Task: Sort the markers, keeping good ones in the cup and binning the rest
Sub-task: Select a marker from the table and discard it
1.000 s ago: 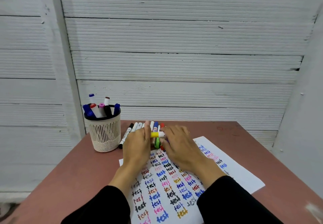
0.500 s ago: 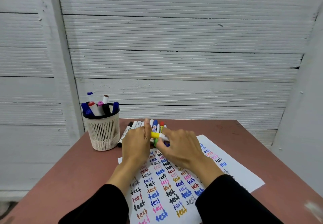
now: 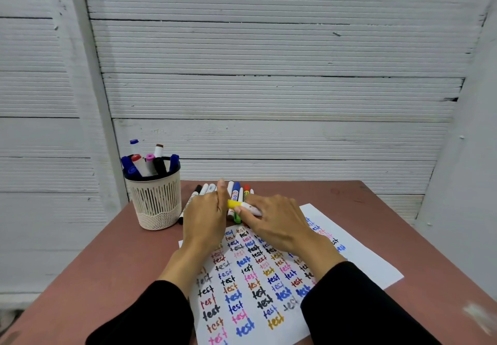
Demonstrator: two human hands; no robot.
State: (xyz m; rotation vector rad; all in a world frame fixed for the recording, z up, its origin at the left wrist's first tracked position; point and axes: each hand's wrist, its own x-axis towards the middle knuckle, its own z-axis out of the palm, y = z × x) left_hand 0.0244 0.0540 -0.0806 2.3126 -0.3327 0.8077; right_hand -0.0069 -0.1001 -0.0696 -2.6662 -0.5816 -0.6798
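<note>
A yellow-capped marker (image 3: pixel 243 205) lies sideways between my hands, just above the table. My right hand (image 3: pixel 274 222) grips its white barrel. My left hand (image 3: pixel 205 217) pinches the yellow cap end with thumb and fingers. Behind my hands a row of loose markers (image 3: pixel 236 192) lies on the table, black, white, blue, green and red ones among them. A cream mesh cup (image 3: pixel 156 202) with a black rim stands at the left and holds several markers (image 3: pixel 150 161). No bin shows in the view.
A white sheet (image 3: pixel 357 253) covered with the word "test" in many colours lies on the reddish-brown table (image 3: pixel 107 261) under my forearms. A white slatted wall rises right behind the table. The table's right edge runs close to a wall.
Both hands stay on the yellow-capped marker over the loose row. The marker has tilted slightly, its barrel end lower at the right. The view has shifted a little.
</note>
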